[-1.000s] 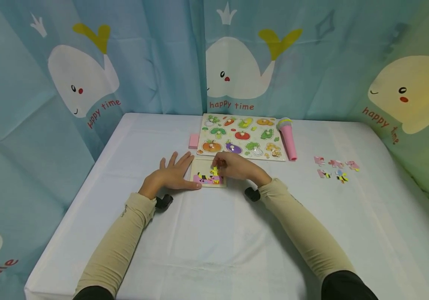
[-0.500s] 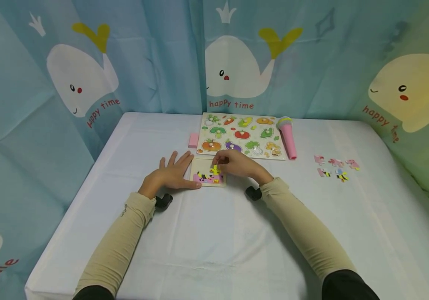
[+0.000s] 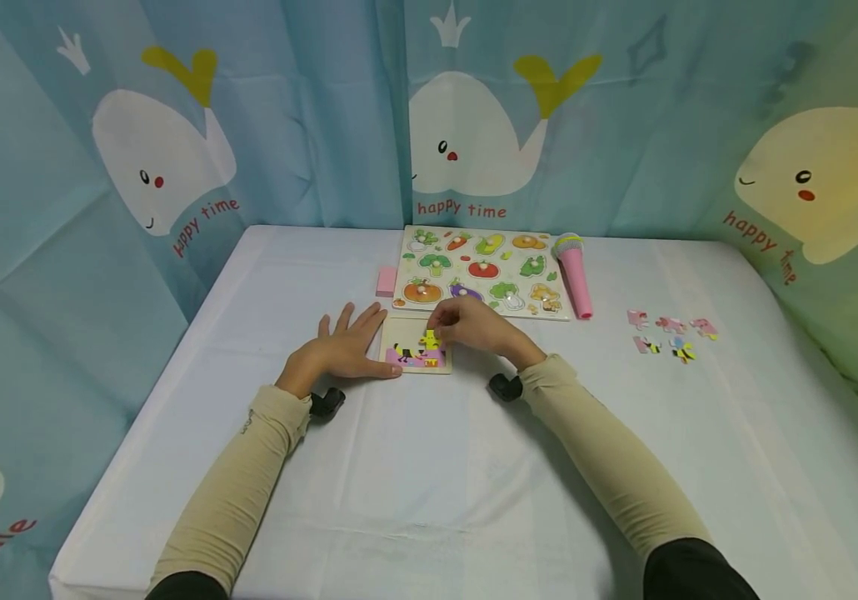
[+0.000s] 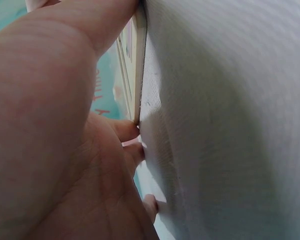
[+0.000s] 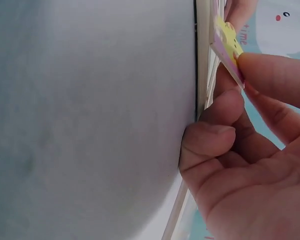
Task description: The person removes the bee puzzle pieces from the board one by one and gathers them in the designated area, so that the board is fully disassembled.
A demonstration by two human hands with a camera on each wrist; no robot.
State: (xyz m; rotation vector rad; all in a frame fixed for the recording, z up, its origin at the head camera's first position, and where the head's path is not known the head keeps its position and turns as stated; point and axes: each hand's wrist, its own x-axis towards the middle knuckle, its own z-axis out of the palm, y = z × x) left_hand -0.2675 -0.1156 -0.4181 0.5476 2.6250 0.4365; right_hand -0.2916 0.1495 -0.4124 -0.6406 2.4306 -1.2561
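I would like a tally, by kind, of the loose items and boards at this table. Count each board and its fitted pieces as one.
Puzzle pieces lying loose: 5
Puzzle piece in the right hand: 1
Small puzzle board: 1
Vegetable board: 1
Pink microphone: 1
Pink block: 1
Total: 10

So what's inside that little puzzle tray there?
Pink, black and yellow pieces line the near part of the tray; its far left looks bare. The right hand, pinching a yellow piece, hides the far right corner.
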